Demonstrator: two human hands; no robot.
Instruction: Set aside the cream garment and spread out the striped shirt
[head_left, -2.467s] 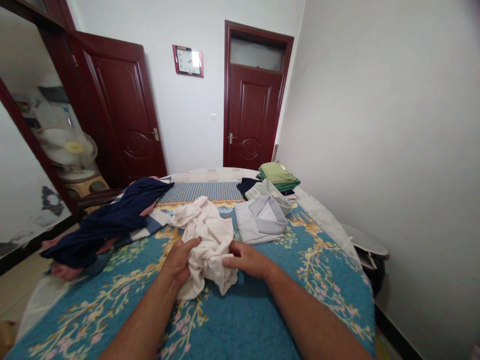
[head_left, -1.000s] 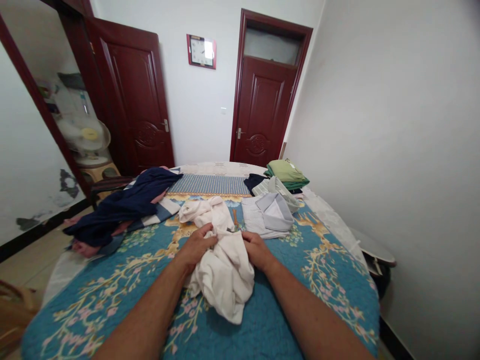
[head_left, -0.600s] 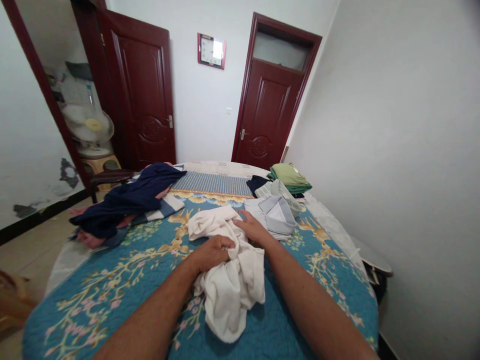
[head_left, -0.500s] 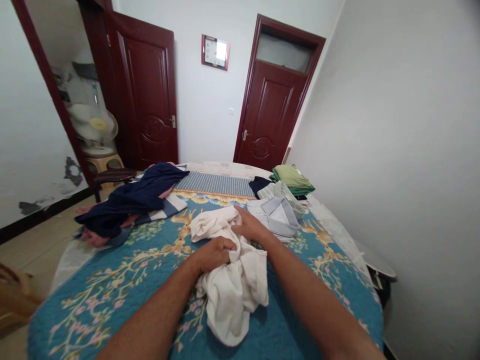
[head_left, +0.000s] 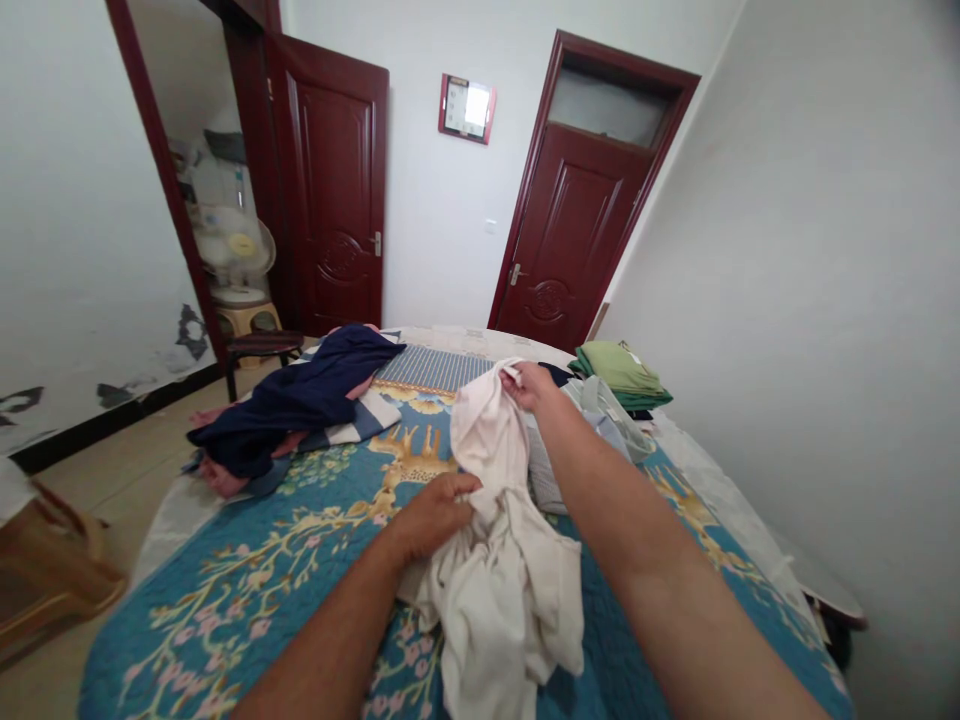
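A crumpled off-white garment (head_left: 491,600) stretches up the middle of the bed; its exact kind cannot be told from its folds. My left hand (head_left: 439,515) is closed around its bunched middle. Farther off, my right hand (head_left: 531,386) pinches its far end and holds that part raised, with the cloth drawn out between both hands. Beneath lies a teal quilt (head_left: 300,580) with flowers and deer. Just beyond my right forearm, partly hidden by it, is a folded grey shirt (head_left: 545,470).
Dark blue clothing (head_left: 300,400) lies heaped with pink and striped pieces on the left. Folded green clothes (head_left: 622,370) are stacked at the far right. A wooden chair (head_left: 52,560) stands left of the bed, and a wall (head_left: 847,300) runs along the right.
My right hand has moved away from me and up, pulling the garment's far end out longer. My left hand keeps its grip near the middle. The view has shifted slightly left.
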